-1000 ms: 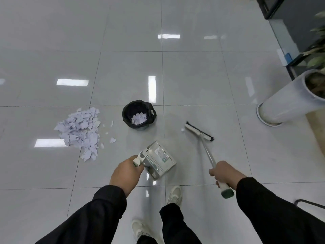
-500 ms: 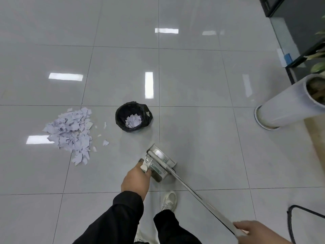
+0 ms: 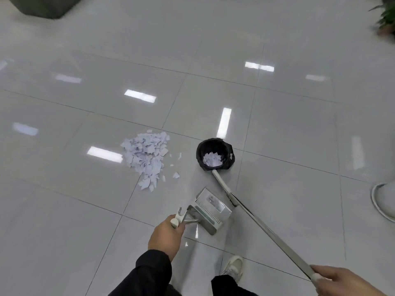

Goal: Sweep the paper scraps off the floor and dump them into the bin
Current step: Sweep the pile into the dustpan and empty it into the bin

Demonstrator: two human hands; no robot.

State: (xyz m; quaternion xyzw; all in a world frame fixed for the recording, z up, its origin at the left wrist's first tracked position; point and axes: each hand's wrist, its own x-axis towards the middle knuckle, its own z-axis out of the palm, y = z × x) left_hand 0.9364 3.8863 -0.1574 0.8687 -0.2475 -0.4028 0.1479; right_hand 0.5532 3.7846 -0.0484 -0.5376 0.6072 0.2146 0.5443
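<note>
A heap of pale paper scraps (image 3: 147, 157) lies on the tiled floor, with a few loose bits (image 3: 175, 175) to its right. Right of it stands a small bin with a black liner (image 3: 229, 161), holding some scraps. My left hand (image 3: 165, 237) grips the handle of a metal dustpan (image 3: 210, 209), held low between me and the bin. My right hand (image 3: 339, 280) holds the end of the long broom handle (image 3: 271, 238) at the lower right. The broom head (image 3: 222, 184) reaches toward the bin's near side.
A white round planter base (image 3: 382, 201) sits at the right edge, with leaves (image 3: 386, 16) at the top right. A dark object (image 3: 42, 7) stands at the top left. My shoe (image 3: 234, 267) is below the dustpan. Open glossy tiles surround the heap.
The view has swung left, so the heap and bin now sit further right. The broom head has moved past the dustpan toward the bin. My left hand still holds the dustpan.
</note>
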